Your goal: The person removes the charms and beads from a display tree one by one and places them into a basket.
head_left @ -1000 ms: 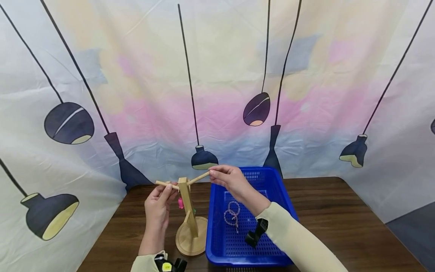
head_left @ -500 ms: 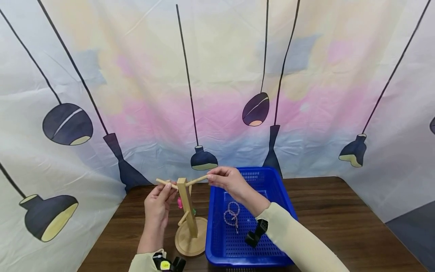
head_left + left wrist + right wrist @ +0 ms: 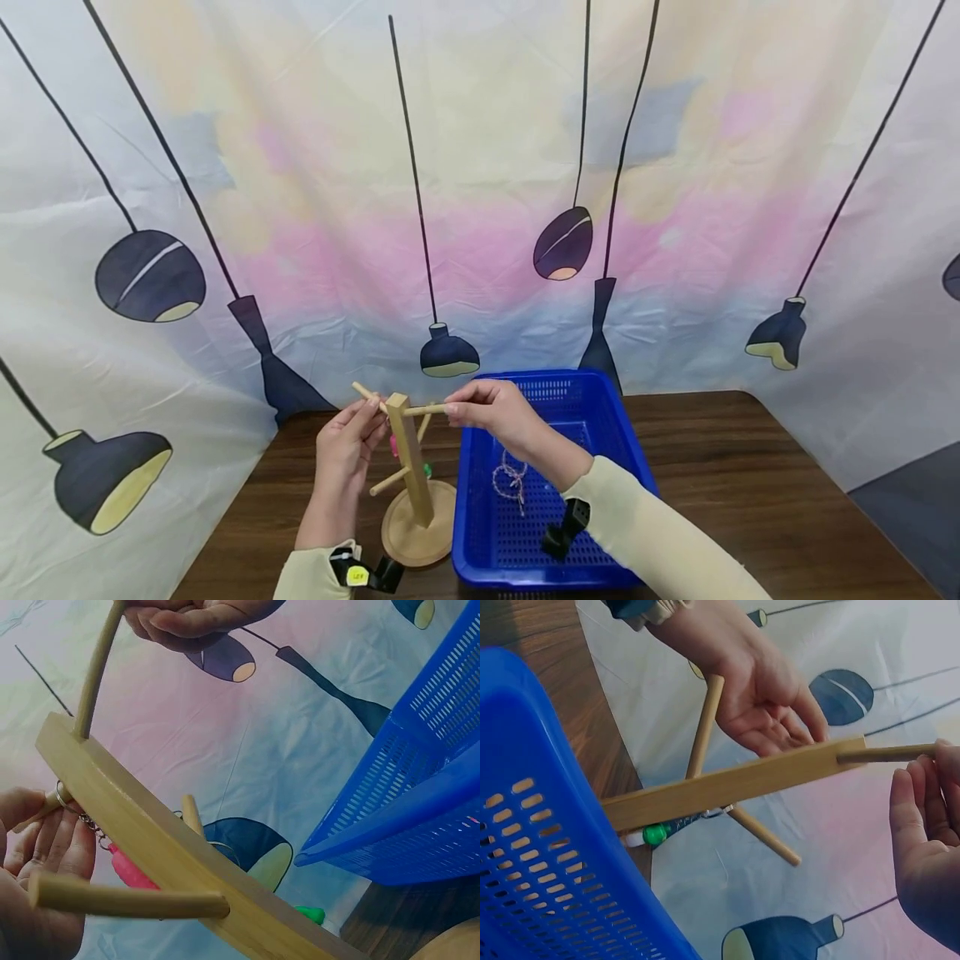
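Observation:
A wooden peg stand [image 3: 412,479], with a square post and a round base, stands left of the basket. My left hand [image 3: 345,446] pinches its upper left peg between thumb and fingers, close to the post. At the opposite side, my right hand [image 3: 501,417] pinches the tip of the upper right peg [image 3: 424,410]. A metal ring with a short chain and a pink charm [image 3: 133,870] hangs on the left peg, right by my left fingers. Another keychain with a green part [image 3: 655,834] hangs from a rear peg, partly behind the post. The lower front peg [image 3: 390,481] carries nothing.
A blue perforated basket [image 3: 467,517] stands just right of the base, beneath my right forearm. In it lies a pink-and-white braided cord [image 3: 512,479]. The dark wooden table [image 3: 720,467] meets a printed cloth backdrop [image 3: 480,167] behind.
The stand has turned: its upper right peg swung nearer, with my right hand following left and slightly down. The lower front peg now points farther left. My left hand keeps its pinch.

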Available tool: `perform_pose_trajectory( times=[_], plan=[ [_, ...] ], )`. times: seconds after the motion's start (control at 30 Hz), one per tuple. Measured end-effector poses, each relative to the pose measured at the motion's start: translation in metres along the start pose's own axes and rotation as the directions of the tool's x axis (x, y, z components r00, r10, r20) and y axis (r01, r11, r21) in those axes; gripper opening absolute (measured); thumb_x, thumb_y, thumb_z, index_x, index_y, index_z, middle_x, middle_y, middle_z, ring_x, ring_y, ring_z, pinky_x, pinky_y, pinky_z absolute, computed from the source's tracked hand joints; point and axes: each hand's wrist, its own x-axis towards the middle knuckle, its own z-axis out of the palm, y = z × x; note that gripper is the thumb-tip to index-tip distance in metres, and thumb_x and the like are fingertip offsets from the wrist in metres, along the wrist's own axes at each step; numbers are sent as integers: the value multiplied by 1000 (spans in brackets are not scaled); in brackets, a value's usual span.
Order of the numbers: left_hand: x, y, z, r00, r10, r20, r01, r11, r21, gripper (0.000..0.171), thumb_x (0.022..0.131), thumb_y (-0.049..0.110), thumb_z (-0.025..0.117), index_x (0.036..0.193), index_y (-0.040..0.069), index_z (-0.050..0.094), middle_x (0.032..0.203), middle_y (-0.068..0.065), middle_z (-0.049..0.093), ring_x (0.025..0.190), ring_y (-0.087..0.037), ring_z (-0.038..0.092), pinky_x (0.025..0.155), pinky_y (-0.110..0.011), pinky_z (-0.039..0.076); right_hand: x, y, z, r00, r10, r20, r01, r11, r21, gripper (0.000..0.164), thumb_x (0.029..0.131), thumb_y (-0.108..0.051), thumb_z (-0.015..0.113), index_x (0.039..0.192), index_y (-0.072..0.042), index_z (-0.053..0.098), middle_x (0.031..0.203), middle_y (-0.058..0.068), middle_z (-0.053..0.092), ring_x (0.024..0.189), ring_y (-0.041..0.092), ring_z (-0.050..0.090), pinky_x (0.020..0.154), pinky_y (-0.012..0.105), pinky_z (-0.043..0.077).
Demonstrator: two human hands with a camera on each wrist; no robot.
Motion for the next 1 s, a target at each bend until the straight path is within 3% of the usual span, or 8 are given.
perform_pose_trajectory(
  times=[0.2,0.43,0.5,0.73,0.87,1.0],
  plan=[
    [3,3,1,998,-53,-40,57,993,100,38,103,5,59,75,25,76,70,12,75,65,2,69,64,-12,58,-6,-1,11,998,-23,53,26,998,-52,30,98,-5,67,115,19,64,83,-16,70,79,2,67,82,23,62],
    [9,10,-4,994,-106,24,97,964,247,38,105,7,56,80,29,76,75,15,75,72,3,71,69,-12,58,-6,0,13,997,15,78,-11,999,-49,32,98,-7,68,119,17,65,85,-14,70,82,4,69,93,39,64],
    [10,13,-5,992,-120,35,106,957,271,36,105,8,57,82,29,75,76,16,75,74,3,71,71,-13,59,-1,4,11,998,29,49,-28,999,-28,33,98,-8,67,121,16,65,89,-12,72,84,4,70,96,39,63],
    [14,14,-5,985,-161,58,136,940,314,32,104,8,58,84,26,75,78,15,76,75,2,71,75,-14,60,14,31,2,985,73,-155,-82,995,-56,27,99,-8,67,120,8,70,117,22,74,98,17,75,100,41,62],
    [15,15,-6,981,-178,75,145,934,328,33,104,10,58,84,28,75,78,15,76,75,3,71,75,-14,60,19,43,3,971,107,-216,-133,985,-111,26,100,-10,66,120,5,71,121,22,73,108,30,74,102,43,61],
    [16,18,-7,976,-191,100,148,929,338,33,105,12,58,83,30,75,81,16,77,77,3,71,76,-13,60,23,51,5,973,107,-206,-146,971,-188,26,101,-12,66,120,5,71,124,22,72,113,36,71,102,45,61]
  ],
)
